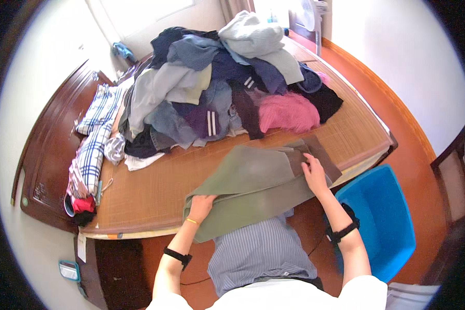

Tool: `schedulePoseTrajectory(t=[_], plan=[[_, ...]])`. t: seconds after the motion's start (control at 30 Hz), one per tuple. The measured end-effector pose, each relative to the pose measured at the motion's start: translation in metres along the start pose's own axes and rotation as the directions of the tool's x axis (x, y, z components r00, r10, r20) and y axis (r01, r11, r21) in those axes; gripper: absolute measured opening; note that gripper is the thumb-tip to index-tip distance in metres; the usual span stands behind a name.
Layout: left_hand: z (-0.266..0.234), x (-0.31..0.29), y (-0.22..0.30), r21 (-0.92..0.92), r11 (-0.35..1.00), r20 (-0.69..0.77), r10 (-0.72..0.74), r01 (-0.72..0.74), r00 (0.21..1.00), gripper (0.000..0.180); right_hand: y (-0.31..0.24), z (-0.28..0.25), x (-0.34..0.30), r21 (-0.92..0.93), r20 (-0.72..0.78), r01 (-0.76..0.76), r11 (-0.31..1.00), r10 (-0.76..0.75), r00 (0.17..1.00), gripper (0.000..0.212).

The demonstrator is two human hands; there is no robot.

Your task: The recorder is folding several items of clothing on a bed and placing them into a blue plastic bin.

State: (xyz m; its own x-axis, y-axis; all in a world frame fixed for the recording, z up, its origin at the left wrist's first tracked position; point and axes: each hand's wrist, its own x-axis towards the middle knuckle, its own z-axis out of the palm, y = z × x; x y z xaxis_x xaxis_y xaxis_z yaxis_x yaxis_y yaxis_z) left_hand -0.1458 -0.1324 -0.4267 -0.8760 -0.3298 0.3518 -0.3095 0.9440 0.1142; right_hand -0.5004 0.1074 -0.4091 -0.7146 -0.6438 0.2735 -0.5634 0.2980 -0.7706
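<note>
Headboard marks (40, 198) illegible, olive garment (253, 178) plain

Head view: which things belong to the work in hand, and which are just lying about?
In hand:
- olive-green garment, touched by left hand and right hand
- probably the clothes heap beyond

Seemingly lying about:
- blue tub
- checked cloth
- fan
</note>
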Motion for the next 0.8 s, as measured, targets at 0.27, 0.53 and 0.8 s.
schedulePoseTrajectory(t=[0.27, 0.53, 0.8], plan=[[-0.028, 0.026, 0.005, -0.167, 0.98, 0.034, -0.108, 0.112, 0.994, 0.035, -0.01, 0.001, 0.023, -0.001, -0.082, 0.241, 0.971, -0.24, 0.967, 0.033], [-0.037, 0.032, -0.006, 0.109, 0.991, -0.297, -0.041, 0.077, 0.954, 0.027, -0.02, -0.001, 0.023, 0.125, -0.208, 0.271, 0.954, -0.242, 0.948, 0.023], [-0.036, 0.046, 0.017, -0.014, 0.999, -0.078, 0.051, -0.052, 0.996, 0.023, -0.004, 0.001, 0.028, -0.272, -0.195, 0.146, 0.951, -0.203, 0.96, 0.031]])
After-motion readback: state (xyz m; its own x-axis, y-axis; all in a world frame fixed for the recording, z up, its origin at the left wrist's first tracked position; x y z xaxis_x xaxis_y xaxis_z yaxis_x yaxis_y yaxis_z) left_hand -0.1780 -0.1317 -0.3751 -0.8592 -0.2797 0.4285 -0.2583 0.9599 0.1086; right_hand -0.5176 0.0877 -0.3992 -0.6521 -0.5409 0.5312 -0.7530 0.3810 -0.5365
